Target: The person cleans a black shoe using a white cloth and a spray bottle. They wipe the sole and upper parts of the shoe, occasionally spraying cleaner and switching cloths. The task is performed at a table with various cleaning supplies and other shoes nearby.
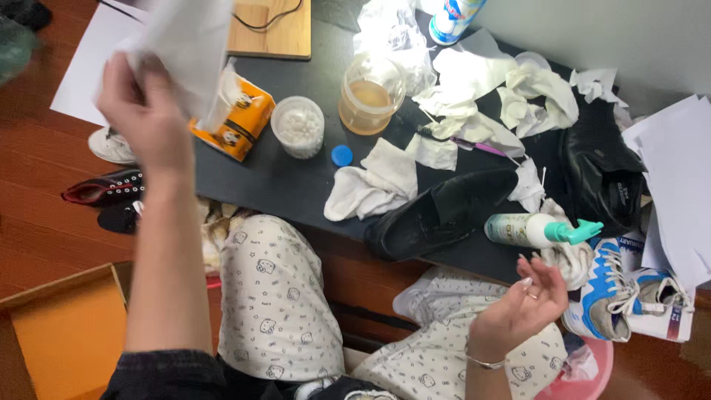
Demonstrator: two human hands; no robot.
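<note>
We see the left hand (141,111) raised high at the upper left, its fingers closed around a white sheet of tissue paper (185,44) that it holds up above an orange cardboard tissue box (238,118). That box stands at the near left corner of the dark desk (296,185). The right hand (522,307) hovers low at the right, palm up, fingers loosely spread and holding nothing, just below a white spray bottle with a teal trigger (541,230) that lies on its side at the desk's front edge.

Just left of the bottle we find a black leather loafer (437,215) lying on the desk, and beside its heel a crumpled white cloth (370,185). Near the tissue box stands a round clear plastic tub of white cotton swabs (298,127), and right of it an open clear plastic jar with amber liquid (370,96). A small blue bottle cap (341,155) lies between them, nearer us. Used white wipes (518,96) are scattered across the back of the desk. A blue and white sneaker (629,289) sits at the far right, close to the right hand.
</note>
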